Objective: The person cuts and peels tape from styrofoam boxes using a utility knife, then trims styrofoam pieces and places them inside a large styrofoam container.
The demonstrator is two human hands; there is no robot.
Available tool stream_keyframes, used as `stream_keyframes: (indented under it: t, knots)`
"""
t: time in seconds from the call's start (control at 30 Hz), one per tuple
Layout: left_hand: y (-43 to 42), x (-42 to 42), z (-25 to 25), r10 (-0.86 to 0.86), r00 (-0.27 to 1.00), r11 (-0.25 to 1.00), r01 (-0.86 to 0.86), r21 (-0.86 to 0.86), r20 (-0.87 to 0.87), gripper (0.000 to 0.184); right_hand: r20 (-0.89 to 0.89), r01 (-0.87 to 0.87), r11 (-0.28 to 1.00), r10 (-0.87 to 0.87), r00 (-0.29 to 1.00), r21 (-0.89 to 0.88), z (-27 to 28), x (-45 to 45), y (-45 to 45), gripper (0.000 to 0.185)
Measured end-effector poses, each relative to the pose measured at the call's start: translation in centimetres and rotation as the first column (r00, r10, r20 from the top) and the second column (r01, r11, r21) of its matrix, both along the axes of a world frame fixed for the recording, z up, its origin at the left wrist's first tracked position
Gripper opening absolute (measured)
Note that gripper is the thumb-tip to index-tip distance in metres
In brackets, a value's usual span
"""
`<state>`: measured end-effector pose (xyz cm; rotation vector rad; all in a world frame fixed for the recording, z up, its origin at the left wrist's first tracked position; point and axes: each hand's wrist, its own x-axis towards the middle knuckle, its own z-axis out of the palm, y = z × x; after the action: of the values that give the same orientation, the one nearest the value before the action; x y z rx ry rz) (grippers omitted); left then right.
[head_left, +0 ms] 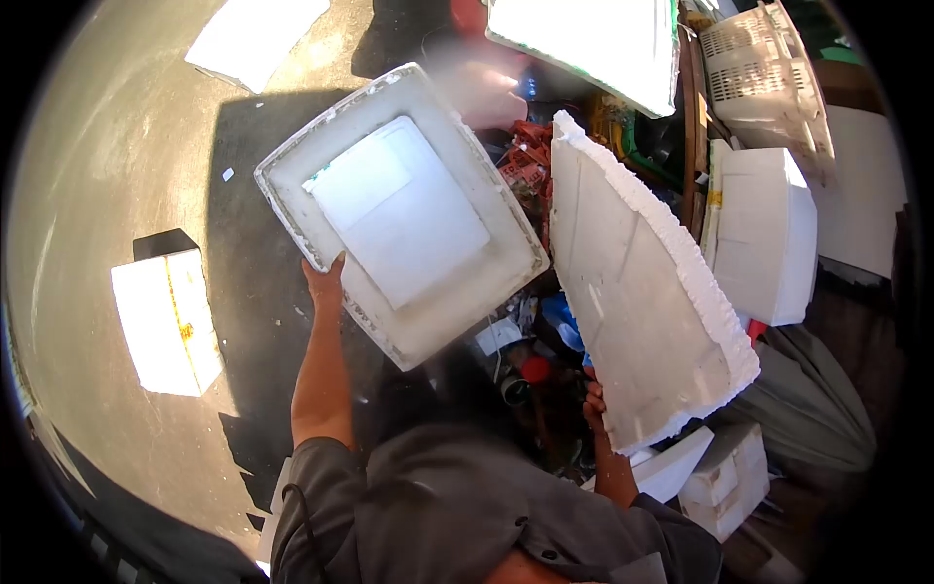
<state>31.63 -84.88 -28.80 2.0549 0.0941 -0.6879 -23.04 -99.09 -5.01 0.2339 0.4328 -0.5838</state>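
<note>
My left hand [325, 280] grips the near left rim of a rectangular white foam box [389, 336], thumb over the edge. Its rim is chipped and dirty. A brighter white rectangle [409, 219] shows in its middle; whether this is the box's floor or a separate piece, I cannot tell. My right hand [593, 401] is closed on the lower left edge of a large broken foam panel [637, 292]. That panel stands tilted, with a rough, crumbly edge along its right side. Part of the right hand's fingers is hidden behind it.
A white foam block [165, 326] lies on the sunlit floor [88, 195] at left. More foam pieces [258, 39] lie farther off. On the right are a foam box [764, 234], a perforated plastic crate [764, 78] and a grey-green sack [812, 399]. Mixed litter with red netting [525, 161] lies between.
</note>
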Motion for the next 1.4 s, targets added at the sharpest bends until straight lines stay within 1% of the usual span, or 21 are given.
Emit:
stream_keyframes:
  t: [0.13,0.17,0.2,0.23,0.27,0.3,0.4,0.5,0.57,0.6,0.67,0.7,0.77,0.93,1.0,1.03,1.07,1.17,1.27,1.33,1.4]
  knots:
    - [1.6,-0.1,0.0,0.012,0.998,0.984,-0.022,0.175,0.058,0.11,-0.028,0.115,0.993,-0.115,0.993,0.001,-0.8,-0.6,1.6,0.071]
    - [0.6,-0.8,4.5,0.092,0.99,0.996,-0.091,0.009,-0.106,0.107,-0.004,0.107,0.993,-0.107,0.994,-0.052,-0.3,-0.2,1.6,0.07]
    - [1.8,-0.5,3.3,0.082,0.995,0.996,-0.079,0.045,-0.058,0.102,0.011,0.103,0.988,-0.103,0.995,-0.112,0.5,0.4,1.2,0.069]
    - [1.4,0.0,4.7,-0.05,0.997,0.912,0.019,0.409,0.064,0.097,0.025,0.1,0.98,-0.097,0.995,-0.172,1.3,0.2,1.1,0.068]
    - [1.3,-1.4,7.1,0.069,0.996,0.971,-0.08,0.224,0.057,0.097,-0.38,0.046,0.983,-0.112,0.918,-0.178,1.2,-1.1,1.4,0.065]
    - [2.5,-0.6,5.8,0.081,0.995,0.959,-0.092,0.267,0.05,0.093,-0.721,0.016,0.99,-0.11,0.684,-0.137,0.1,-2.7,1.4,0.062]
    - [9.8,4.6,-6.1,-0.645,0.763,0.612,0.492,0.619,0.031,0.08,-0.817,-0.108,0.927,-0.256,0.517,-0.359,0.6,-4.1,-0.2,0.041]
    - [6.9,0.5,-0.5,-0.118,0.968,0.911,0.017,0.411,0.221,0.038,-0.794,-0.077,0.873,-0.398,0.46,-0.482,5.5,-3.0,-2.2,0.038]
    - [9.9,3.0,-8.6,-0.399,0.852,0.9,0.294,0.322,0.337,0.045,-0.756,-0.03,0.83,-0.492,0.431,-0.557,6.8,-5.5,-3.0,0.04]
    - [9.8,1.6,-6.6,-0.491,0.822,0.807,0.305,0.506,0.287,0.047,-0.739,0.005,0.81,-0.537,0.407,-0.587,7.3,-6.8,-3.1,0.04]
    - [8.7,-0.5,-3.0,-0.953,0.302,0.117,0.371,0.921,0.0,0.051,-0.68,0.102,0.749,-0.642,0.353,-0.655,8.6,-9.2,-3.3,0.041]
    - [8.3,-1.3,-1.9,-0.988,0.057,-0.122,0.258,0.958,-0.141,0.054,-0.64,0.17,0.707,-0.698,0.32,-0.686,8.5,-11.2,-3.2,0.04]
    - [7.7,-3.2,0.1,-0.943,-0.148,-0.317,0.13,0.939,-0.298,0.056,-0.564,0.291,0.604,-0.797,0.216,-0.742,9.1,-14.7,-3.0,0.036]
    - [4.6,-5.8,4.6,-0.962,0.015,-0.255,0.321,0.912,-0.274,0.062,-0.499,0.42,0.444,-0.866,-0.025,-0.791,8.3,-25.0,-1.4,0.04]
    - [2.6,-8.2,7.5,-0.905,0.405,0.132,0.563,0.816,-0.133,0.063,-0.568,0.459,0.463,-0.814,-0.118,-0.758,7.6,-30.0,-1.2,0.043]
    - [1.4,-9.6,9.6,-0.682,0.726,0.523,0.571,0.633,-0.09,0.063,-0.607,0.496,0.478,-0.784,-0.131,-0.725,6.8,-32.6,-1.4,0.045]
    - [0.5,-10.7,11.1,-0.349,0.925,0.836,0.38,0.397,-0.15,0.063,-0.578,0.518,0.452,-0.81,-0.103,-0.726,6.1,-35.0,-2.0,0.046]
    - [-1.6,-13.6,11.3,-0.322,0.941,0.9,0.269,0.343,0.106,0.058,-0.453,0.572,0.391,-0.891,0.037,-0.721,4.8,-41.8,-4.4,0.052]
    - [-3.1,-13.9,10.0,-0.456,0.882,0.817,0.36,0.451,0.122,0.067,-0.344,0.645,0.275,-0.939,0.021,-0.713,5.6,-42.1,-4.9,0.055]
    - [-4.0,-15.3,10.2,-0.467,0.869,0.83,0.367,0.421,0.162,0.066,-0.718,0.28,0.665,-0.67,-0.186,-0.693,2.0,-41.5,-2.5,0.058]
    - [-4.4,-16.5,9.7,-0.452,0.883,0.861,0.395,0.321,0.125,0.058,-0.794,0.55,0.652,-0.607,-0.034,-0.522,-0.5,-40.0,-1.7,0.055]
